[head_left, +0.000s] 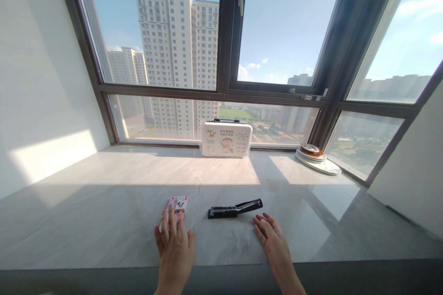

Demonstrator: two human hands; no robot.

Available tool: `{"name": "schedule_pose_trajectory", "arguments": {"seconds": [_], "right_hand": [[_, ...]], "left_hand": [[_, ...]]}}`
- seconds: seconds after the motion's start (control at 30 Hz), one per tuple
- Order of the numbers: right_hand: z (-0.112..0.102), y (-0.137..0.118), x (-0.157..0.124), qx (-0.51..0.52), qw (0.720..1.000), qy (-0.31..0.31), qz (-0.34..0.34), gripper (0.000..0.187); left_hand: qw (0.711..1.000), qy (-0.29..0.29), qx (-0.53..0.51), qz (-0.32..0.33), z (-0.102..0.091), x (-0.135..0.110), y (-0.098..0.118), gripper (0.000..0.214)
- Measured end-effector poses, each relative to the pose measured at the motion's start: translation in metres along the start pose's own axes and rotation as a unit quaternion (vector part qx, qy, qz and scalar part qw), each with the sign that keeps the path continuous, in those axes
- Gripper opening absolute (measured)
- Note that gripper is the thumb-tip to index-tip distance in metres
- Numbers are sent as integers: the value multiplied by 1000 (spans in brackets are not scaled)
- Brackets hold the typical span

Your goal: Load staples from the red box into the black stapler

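Note:
A black stapler (235, 208) lies on the marble sill with its top arm swung up and its metal inside showing. To the left of it is a small pink and white staple box (181, 203) with a picture of a stapler on it. Over the near part of the box my left hand (176, 246) rests with fingers stretched out, hiding some of it; a second box may lie underneath. My right hand (273, 239) is just right of the stapler, fingers loosely apart, holding nothing and not touching it.
A white carry case (226, 140) with cartoon prints and a dark handle stands against the window. Several stacked plates (313, 154) sit in the right corner. The grey marble sill (104, 230) ends at a front edge below my hands, and dark window frames rise behind.

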State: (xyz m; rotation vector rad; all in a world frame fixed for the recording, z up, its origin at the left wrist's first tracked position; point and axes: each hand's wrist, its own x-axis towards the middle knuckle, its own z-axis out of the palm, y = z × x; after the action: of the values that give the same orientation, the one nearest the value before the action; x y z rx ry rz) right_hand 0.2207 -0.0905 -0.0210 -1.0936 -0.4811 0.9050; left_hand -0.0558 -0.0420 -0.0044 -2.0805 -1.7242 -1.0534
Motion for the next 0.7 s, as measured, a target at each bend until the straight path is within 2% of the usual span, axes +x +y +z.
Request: {"name": "schedule_pose_trajectory", "arguments": {"seconds": [0.07, 0.13, 0.23, 0.33, 0.4, 0.47, 0.6, 0.7], "right_hand": [[1, 3, -10, -113, 993, -44, 6, 53], [9, 4, -17, -253, 961, -113, 9, 50], [33, 3, -22, -406, 894, -191, -21, 38], [55, 2, -17, -463, 853, -236, -54, 32], [60, 2, -8, -476, 843, -245, -61, 29], [54, 1, 4, -482, 841, -239, -61, 27], [24, -11, 22, -505, 836, -208, -54, 31], [12, -25, 20, -529, 828, -175, -69, 28]], "left_hand": [[1000, 5, 16, -21, -5, -10, -9, 43], [1000, -26, 0, 0, -9, -18, -12, 38], [986, -129, -77, 69, -14, -22, -1, 34], [951, -225, -174, 122, -18, -10, 21, 35], [934, -250, -217, 135, -17, 2, 32, 40], [926, -261, -243, 126, -11, 13, 37, 43], [907, -280, -307, 69, 7, 22, 31, 47], [892, -282, -349, 54, 17, 21, 25, 52]]}}
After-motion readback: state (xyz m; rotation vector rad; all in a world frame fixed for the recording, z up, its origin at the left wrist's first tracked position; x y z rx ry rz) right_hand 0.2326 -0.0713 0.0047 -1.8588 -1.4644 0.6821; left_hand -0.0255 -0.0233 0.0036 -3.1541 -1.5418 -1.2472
